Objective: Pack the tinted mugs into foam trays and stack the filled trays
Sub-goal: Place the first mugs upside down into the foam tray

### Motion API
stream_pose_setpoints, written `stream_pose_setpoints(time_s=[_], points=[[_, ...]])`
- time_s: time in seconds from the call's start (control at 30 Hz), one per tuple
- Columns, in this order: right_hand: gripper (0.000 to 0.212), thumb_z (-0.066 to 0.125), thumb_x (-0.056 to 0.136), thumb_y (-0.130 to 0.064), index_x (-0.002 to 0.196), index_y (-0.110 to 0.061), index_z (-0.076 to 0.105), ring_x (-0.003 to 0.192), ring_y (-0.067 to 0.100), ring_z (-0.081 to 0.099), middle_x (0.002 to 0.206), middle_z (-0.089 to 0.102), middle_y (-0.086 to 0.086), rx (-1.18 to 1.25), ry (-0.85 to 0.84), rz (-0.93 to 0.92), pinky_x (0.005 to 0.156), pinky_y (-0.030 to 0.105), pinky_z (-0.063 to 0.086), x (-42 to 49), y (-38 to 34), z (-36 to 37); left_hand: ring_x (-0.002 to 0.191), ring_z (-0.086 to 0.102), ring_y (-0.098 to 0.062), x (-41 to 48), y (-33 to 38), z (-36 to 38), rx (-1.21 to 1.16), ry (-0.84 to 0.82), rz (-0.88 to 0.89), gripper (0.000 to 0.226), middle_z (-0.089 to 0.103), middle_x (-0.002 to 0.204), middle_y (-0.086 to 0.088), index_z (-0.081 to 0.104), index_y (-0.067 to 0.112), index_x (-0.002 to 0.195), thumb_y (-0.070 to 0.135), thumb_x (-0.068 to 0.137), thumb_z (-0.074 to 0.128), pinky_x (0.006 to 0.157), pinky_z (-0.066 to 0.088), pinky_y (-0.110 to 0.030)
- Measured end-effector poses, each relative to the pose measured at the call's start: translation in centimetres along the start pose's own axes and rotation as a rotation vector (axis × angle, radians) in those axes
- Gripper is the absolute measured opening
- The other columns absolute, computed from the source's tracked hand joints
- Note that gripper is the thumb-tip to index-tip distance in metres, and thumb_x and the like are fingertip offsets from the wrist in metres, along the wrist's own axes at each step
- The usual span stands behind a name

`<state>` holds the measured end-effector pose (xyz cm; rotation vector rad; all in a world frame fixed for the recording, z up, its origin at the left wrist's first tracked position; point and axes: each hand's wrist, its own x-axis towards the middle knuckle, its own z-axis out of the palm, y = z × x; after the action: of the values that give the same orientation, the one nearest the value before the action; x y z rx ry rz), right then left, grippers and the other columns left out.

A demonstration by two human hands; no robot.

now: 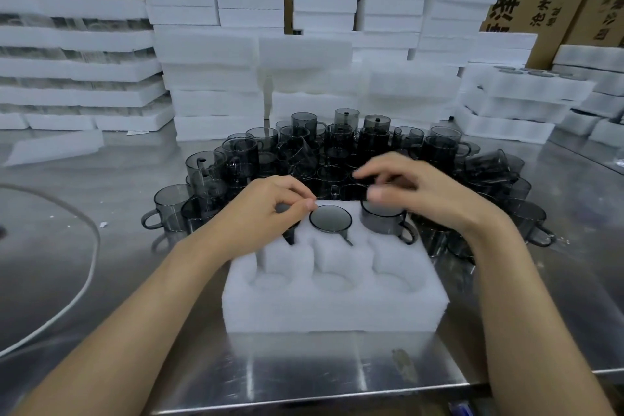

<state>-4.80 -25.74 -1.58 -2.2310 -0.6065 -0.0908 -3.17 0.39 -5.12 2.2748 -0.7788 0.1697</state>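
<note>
At the table's (337, 371) near edge sits our foam tray (334, 311), with 3 mugs in its far row. Our left hand (266, 216) curls over the far-left mug (291, 234), its grip hidden. Our right hand (418, 192) is blurred and half-curled above the far-right mug (383, 221); we cannot tell whether it holds it. Loose mugs (337, 145) crowd behind.

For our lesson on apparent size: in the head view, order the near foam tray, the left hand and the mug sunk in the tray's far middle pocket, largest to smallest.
1. Foam tray
2. Left hand
3. Mug, of which only rim and handle show
</note>
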Motion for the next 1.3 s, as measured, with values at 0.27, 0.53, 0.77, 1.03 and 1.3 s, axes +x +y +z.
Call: stream_pose_setpoints(time_s=[0.27, 0.53, 0.77, 1.03, 1.3], points=[[0.045, 0.032, 0.1, -0.044, 0.142, -0.033, 0.044, 0.14, 0.003, 0.022, 0.147, 0.04, -0.019, -0.325, 0.052, -0.025, 0.118, 0.034, 0.017, 1.3, -0.2, 3.3, 0.093, 0.054, 0.004, 0.1, -0.1, 0.1, 0.008, 0.005, 0.014, 0.031, 0.062, 0.106, 0.023, 0.078, 0.019, 0.086, 0.033, 0.097, 0.053, 0.074, 0.034, -0.009], [0.057, 0.006, 0.096, -0.058, 0.151, -0.043, 0.0, 0.147, 0.008, -0.015, 0.16, -0.004, -0.017, -0.711, -0.27, 0.179, 0.119, 0.038, -0.013, 1.3, 0.7, 4.4, 0.076, 0.054, 0.005, 0.2, -0.2, 0.3, 0.002, 0.022, 0.03, 0.033, 0.062, 0.104, 0.022, 0.077, 0.014, 0.081, 0.031, 0.097, 0.054, 0.068, 0.034, -0.007], [0.059, 0.012, 0.096, -0.057, 0.152, -0.039, 0.003, 0.146, 0.001, -0.004, 0.159, 0.014, -0.017, -0.566, -0.189, 0.149, 0.12, 0.033, -0.008, 0.8, 0.6, 4.3, 0.093, 0.059, -0.012, 0.5, -0.7, -1.6, 0.186, 0.549, 0.063, 0.015, 0.063, 0.097, 0.008, 0.076, 0.014, 0.087, 0.02, 0.091, 0.063, 0.089, 0.046, -0.036], [0.076, 0.006, 0.082, -0.067, 0.152, -0.039, 0.013, 0.144, -0.002, 0.002, 0.156, 0.023, -0.019, -0.465, -0.154, 0.14, 0.119, 0.031, -0.007, 0.7, 0.6, 4.2, 0.126, 0.038, -0.036, -0.8, -3.6, -4.3, 0.513, 0.581, -0.512, 0.072, 0.042, 0.136, -0.016, 0.051, 0.012, 0.135, 0.063, 0.084, 0.057, 0.102, 0.029, -0.048], [0.07, 0.008, 0.085, -0.065, 0.15, -0.041, 0.019, 0.144, -0.003, 0.003, 0.154, 0.026, -0.022, -0.466, -0.143, 0.144, 0.12, 0.033, -0.005, 0.8, 0.8, 4.2, 0.126, 0.045, -0.034, -0.6, -3.6, -4.3, 0.373, 0.518, -0.544, 0.079, 0.05, 0.134, -0.015, 0.037, 0.016, 0.144, 0.047, 0.081, 0.072, 0.098, 0.04, -0.045]])
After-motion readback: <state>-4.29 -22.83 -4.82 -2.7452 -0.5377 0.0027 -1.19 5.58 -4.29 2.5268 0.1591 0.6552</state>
